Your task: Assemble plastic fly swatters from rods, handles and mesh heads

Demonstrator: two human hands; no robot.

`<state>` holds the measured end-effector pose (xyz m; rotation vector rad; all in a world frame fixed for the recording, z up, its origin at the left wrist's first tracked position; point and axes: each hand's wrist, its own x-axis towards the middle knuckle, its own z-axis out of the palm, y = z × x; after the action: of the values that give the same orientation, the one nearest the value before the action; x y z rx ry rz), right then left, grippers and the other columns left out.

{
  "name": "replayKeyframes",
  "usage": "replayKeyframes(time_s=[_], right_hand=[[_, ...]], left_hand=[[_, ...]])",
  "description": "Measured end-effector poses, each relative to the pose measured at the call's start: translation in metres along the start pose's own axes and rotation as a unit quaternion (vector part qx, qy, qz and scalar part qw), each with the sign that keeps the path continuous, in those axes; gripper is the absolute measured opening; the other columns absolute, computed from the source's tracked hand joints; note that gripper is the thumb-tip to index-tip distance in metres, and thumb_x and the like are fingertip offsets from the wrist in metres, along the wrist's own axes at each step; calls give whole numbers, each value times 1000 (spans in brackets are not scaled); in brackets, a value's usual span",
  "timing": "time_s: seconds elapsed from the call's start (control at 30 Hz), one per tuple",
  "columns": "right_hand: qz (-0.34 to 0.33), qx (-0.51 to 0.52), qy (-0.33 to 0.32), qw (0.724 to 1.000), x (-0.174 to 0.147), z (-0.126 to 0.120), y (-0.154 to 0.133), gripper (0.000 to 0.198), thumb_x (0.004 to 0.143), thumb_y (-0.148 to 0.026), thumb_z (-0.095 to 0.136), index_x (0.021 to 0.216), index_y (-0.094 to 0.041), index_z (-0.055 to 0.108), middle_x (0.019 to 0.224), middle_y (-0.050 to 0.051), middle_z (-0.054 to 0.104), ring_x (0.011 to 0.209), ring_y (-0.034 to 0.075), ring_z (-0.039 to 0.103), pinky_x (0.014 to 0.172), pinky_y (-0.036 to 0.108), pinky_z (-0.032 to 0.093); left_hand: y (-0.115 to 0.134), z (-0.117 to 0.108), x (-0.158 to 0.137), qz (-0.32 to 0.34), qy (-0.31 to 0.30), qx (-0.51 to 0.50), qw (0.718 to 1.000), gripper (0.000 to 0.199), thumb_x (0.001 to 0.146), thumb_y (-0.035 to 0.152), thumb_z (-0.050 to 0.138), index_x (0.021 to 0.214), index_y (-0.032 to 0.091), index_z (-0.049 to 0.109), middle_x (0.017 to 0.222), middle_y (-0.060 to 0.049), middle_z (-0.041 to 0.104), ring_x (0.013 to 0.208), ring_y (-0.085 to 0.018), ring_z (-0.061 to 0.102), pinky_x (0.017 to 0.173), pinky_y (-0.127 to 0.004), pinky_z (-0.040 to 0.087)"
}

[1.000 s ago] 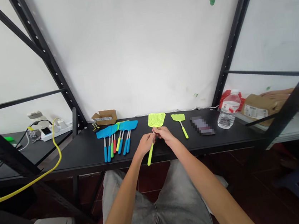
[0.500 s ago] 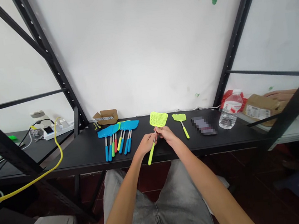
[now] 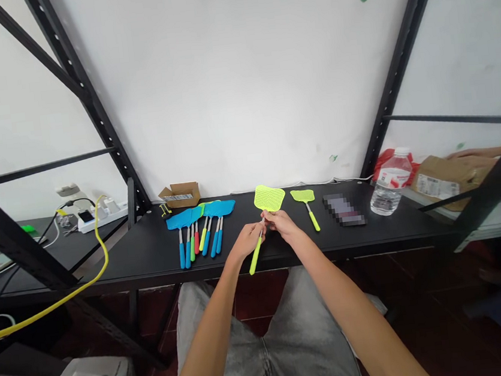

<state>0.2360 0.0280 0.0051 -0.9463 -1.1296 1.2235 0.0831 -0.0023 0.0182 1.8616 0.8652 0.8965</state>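
Observation:
Both hands hold one yellow-green fly swatter point(image 3: 270, 198) over the front of the black table. My left hand point(image 3: 251, 238) is closed around its metal shaft, just above the yellow-green grip. Closer to the mesh head, my right hand point(image 3: 280, 222) pinches the shaft where it meets the head. To the right, another yellow-green fly swatter point(image 3: 311, 214) lies on the table, apart from the hands. A row of several fly swatters point(image 3: 186, 217), with blue, green and yellow-green heads and blue, green, red and yellow grips, lies to the left.
A small open cardboard box point(image 3: 180, 195) stands at the back left. On the right are a blurred-out dark flat object point(image 3: 344, 210) and a water bottle point(image 3: 390, 187). Black shelf posts point(image 3: 395, 69) flank the table point(image 3: 149, 254). A yellow cable point(image 3: 104, 253) crosses the left side; another person's arm point(image 3: 482, 154) shows far right.
The whole view has shifted slightly, with objects appearing a little farther right. Both hands keep the same grip on the yellow-green fly swatter.

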Motion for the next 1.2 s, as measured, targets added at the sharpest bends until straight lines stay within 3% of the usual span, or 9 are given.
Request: replayKeyframes(time_s=[0.23, 0.4, 0.53, 0.67, 0.87, 1.2], right_hand=[[-22, 101, 55, 993, -3, -8, -2, 49, 50, -59, 85, 68, -19, 64, 57, 0, 51, 55, 12, 46, 48, 26, 32], [-30, 100, 52, 993, -5, -11, 2, 46, 55, -57, 85, 71, -18, 66, 57, 0, 51, 54, 12, 46, 51, 28, 36], [-36, 81, 46, 995, -6, -8, 4, 48, 55, -58, 84, 73, -17, 69, 58, -1, 51, 54, 11, 45, 52, 27, 35], [-59, 5, 42, 997, -10, -2, 4, 49, 65, -65, 74, 69, -16, 69, 57, 0, 52, 53, 11, 46, 50, 27, 33], [-88, -83, -55, 991, -19, 5, -1, 47, 76, -65, 65, 71, -18, 69, 51, 0, 54, 48, 13, 49, 48, 27, 31], [-64, -43, -5, 997, -12, 0, 5, 44, 69, -60, 73, 68, -16, 71, 52, -1, 51, 49, 10, 41, 46, 25, 24]], left_hand=[[-1, 1, -5, -7, -5, 64, 998, 37, 86, 45, 40, 64, 18, 53, 53, 1, 52, 51, -12, 44, 53, -24, 34], [1, 1, -6, -10, 7, 84, 996, 36, 83, 41, 41, 64, 17, 58, 54, 1, 55, 53, -13, 49, 57, -24, 37], [0, 0, -5, -2, 0, 75, 997, 36, 85, 39, 40, 64, 16, 60, 54, 1, 56, 55, -13, 51, 59, -23, 37], [-4, 0, -3, 13, 6, 79, 997, 44, 88, 46, 41, 64, 16, 60, 55, 1, 56, 53, -12, 49, 58, -23, 36], [-8, 1, -1, 17, 33, 70, 997, 51, 89, 59, 43, 68, 15, 60, 53, 3, 49, 52, -12, 44, 54, -23, 32], [-3, 0, -2, 33, 46, 79, 995, 55, 92, 57, 39, 59, 16, 52, 55, 2, 51, 54, -12, 44, 56, -23, 32]])
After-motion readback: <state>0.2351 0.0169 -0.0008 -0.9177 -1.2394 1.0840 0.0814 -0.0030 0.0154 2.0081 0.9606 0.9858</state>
